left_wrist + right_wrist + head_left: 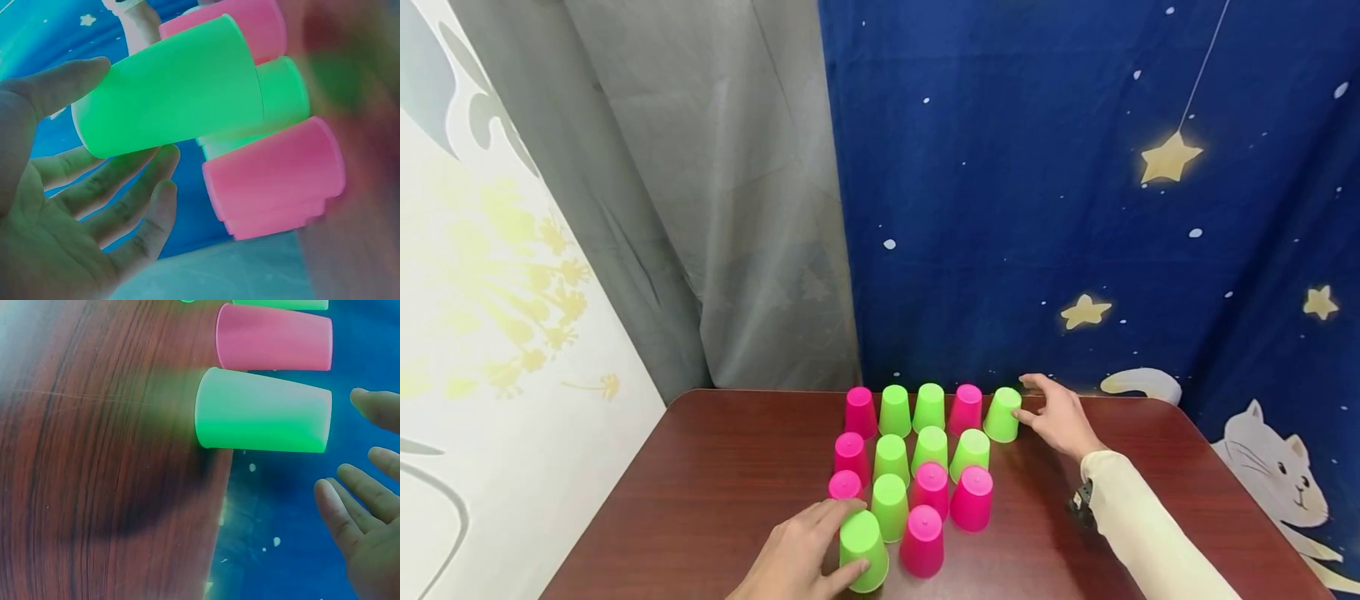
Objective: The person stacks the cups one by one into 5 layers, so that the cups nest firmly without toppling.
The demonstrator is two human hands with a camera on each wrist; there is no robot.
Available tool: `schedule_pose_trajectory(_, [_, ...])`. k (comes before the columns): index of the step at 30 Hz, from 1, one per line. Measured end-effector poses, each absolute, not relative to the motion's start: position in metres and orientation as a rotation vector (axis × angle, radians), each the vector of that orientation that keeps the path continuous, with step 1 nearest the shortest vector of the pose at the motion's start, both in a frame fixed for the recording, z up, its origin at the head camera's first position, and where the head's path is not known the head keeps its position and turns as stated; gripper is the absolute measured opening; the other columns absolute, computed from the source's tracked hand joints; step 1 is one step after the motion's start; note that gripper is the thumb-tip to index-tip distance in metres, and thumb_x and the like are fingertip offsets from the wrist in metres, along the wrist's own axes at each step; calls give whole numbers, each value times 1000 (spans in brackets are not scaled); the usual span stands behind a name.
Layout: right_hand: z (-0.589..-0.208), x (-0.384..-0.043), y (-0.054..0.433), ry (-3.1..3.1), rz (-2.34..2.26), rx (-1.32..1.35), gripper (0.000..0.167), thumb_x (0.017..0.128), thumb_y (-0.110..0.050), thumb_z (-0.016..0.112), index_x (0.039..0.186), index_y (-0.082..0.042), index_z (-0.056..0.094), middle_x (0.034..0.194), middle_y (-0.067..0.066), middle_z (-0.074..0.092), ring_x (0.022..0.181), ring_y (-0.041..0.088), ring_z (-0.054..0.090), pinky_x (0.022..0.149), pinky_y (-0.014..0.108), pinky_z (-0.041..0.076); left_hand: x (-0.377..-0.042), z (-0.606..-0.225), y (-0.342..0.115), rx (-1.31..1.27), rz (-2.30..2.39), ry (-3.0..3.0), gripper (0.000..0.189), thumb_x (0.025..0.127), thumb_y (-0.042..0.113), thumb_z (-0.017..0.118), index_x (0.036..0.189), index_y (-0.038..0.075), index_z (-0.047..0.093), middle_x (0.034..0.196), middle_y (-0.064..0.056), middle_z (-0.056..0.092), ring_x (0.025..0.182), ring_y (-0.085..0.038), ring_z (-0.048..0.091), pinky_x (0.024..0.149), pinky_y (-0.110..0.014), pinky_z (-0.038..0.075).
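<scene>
At the front left of the cup group, my left hand (801,546) holds an upside-down green cup (863,554) between thumb and fingers. The left wrist view shows the thumb on one side of that cup (169,90) and fingers along the other, near its narrow base. My right hand (1060,419) is beside the green cup (1002,417) at the right end of the back row, thumb and fingers spread. In the right wrist view, a gap shows between the fingers and this cup (262,415). A pink cup (922,542) stands just right of the held one.
Several more upside-down pink and green cups stand in rows, among them a pink cup (861,412) at the back left and a green cup (891,507) near the front. They stand on a dark red wooden table (722,467). A blue star-patterned curtain (1000,208) hangs behind its far edge.
</scene>
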State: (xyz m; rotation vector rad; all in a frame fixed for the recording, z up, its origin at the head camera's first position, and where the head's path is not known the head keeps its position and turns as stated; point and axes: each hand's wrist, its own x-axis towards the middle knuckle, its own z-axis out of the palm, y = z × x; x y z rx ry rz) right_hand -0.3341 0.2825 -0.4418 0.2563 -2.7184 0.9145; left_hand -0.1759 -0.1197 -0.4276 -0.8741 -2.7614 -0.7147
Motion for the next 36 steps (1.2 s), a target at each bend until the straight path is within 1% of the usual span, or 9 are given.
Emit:
schedule_pose_trajectory(4, [-438,-325,284,-2699,907,276,56,86,-14,78,135,-1,56,131,27,62,91,36,72,84,50,60,-178,-418,-123,-913,-686,-2632,50,84,42,80,124,19,61,110,10,68,96,-5,65,81,-29,61])
schedule_pose_trajectory(7, [-436,-318,284,-2691,908,285,54,86,-14,78,134,-1,57,131,26,63,94,39,72,84,51,60,-182,-413,-125,-924,-648,-2528,52,81,39,83,123,17,63,108,10,69,94,-4,66,80,-26,60])
schedule_pose_trajectory(10, [-433,-312,283,-2677,905,301,51,85,-14,78,131,-2,59,129,24,64,95,38,71,83,50,60,-189,-405,-127,-904,-638,-2508,52,79,37,85,122,18,64,108,11,70,93,-2,65,80,-24,59])
schedule_pose_trajectory(16, [-428,-301,274,-2648,876,353,46,82,-14,81,124,-6,65,124,16,68,86,26,71,78,40,61,-207,-396,-129,-910,-655,-2472,51,77,30,87,121,17,65,110,10,70,92,-1,65,80,-24,58])
schedule_pose_trajectory(19, [-427,-294,269,-2633,893,397,45,81,-12,82,123,-7,66,120,15,69,85,21,70,77,37,61,-216,-393,-129,-904,-671,-2487,52,78,30,86,122,17,64,110,10,70,91,-1,64,81,-24,58])
schedule_pose_trajectory(25, [-426,-278,259,-2632,907,455,44,80,-12,84,120,-9,67,112,9,71,81,15,67,73,25,58,-235,-384,-124,-855,-680,-2525,52,79,30,85,124,13,65,116,5,71,103,-9,68,90,-32,59])
schedule_pose_trajectory(30, [-428,-267,251,-2637,909,500,40,80,-14,84,116,-14,68,108,-1,71,78,7,64,71,23,56,-248,-383,-121,-791,-656,-2552,55,80,31,85,126,10,65,118,-1,72,106,-15,69,91,-36,59])
schedule_pose_trajectory(33, [-431,-260,246,-2666,951,531,38,81,-15,84,115,-17,68,107,-3,71,82,10,66,73,25,57,-255,-385,-120,-763,-657,-2547,54,80,29,85,126,8,65,118,-3,72,105,-17,70,91,-37,59])
schedule_pose_trajectory(36, [-434,-252,242,-2698,1002,580,38,82,-17,83,117,-16,68,108,1,72,87,17,69,74,26,58,-264,-385,-118,-742,-664,-2531,54,80,28,85,126,8,65,116,-5,73,102,-19,70,88,-39,59])
